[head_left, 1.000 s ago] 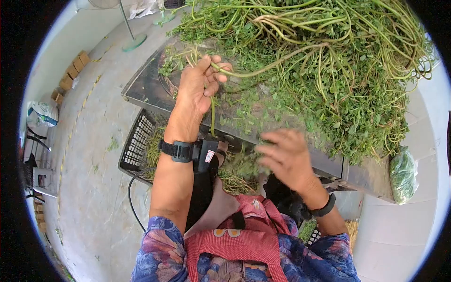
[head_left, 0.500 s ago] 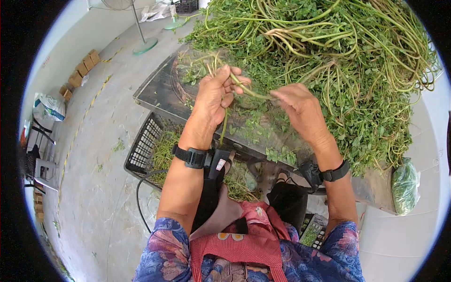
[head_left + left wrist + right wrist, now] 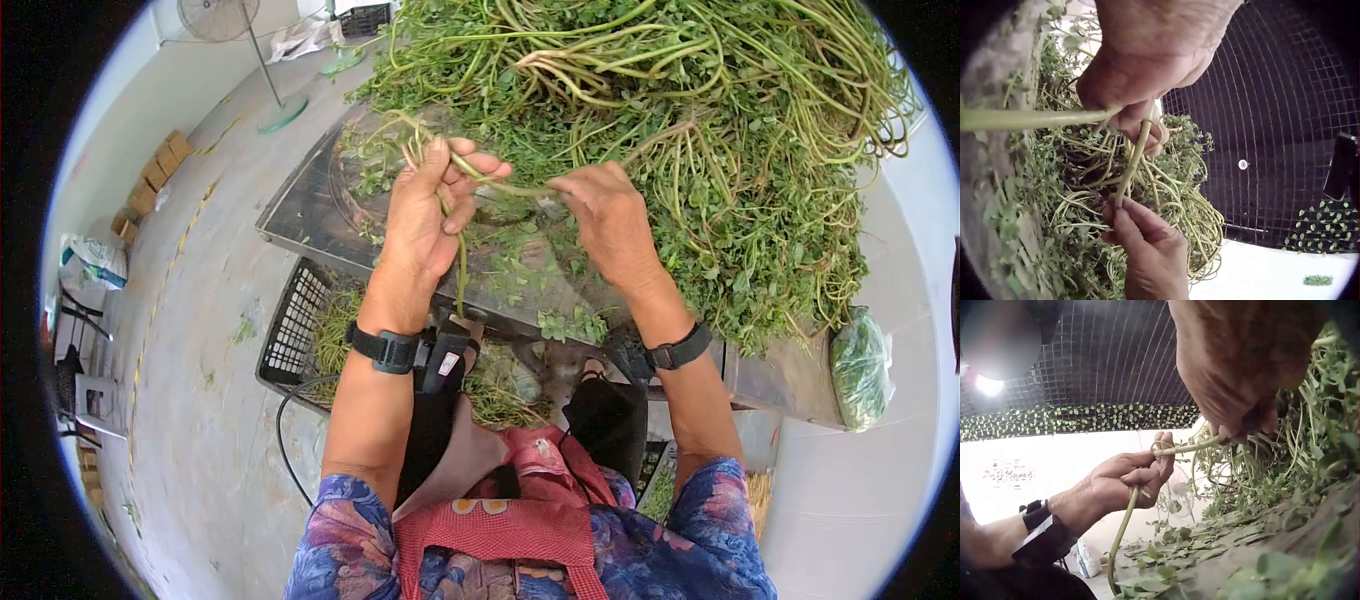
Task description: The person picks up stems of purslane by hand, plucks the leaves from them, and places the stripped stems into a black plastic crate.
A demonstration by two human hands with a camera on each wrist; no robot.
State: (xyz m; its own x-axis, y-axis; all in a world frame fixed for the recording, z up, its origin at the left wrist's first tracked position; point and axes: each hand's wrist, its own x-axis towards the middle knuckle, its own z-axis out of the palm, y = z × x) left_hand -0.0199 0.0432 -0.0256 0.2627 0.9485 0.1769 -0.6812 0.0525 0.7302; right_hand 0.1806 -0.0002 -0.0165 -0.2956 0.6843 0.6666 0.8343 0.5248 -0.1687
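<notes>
A stem (image 3: 522, 190) ran between the left hand (image 3: 422, 215) and the right hand (image 3: 608, 220), above the table (image 3: 312, 205). A heap of plants (image 3: 750, 190) covered the table's back and right; a bag (image 3: 862, 372) sat at its right end. Left, below the near edge, stood a crate (image 3: 291, 332).

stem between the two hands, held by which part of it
The stem: the left hand holds one end of the stretch between them, the right hand pinches the other.
</notes>
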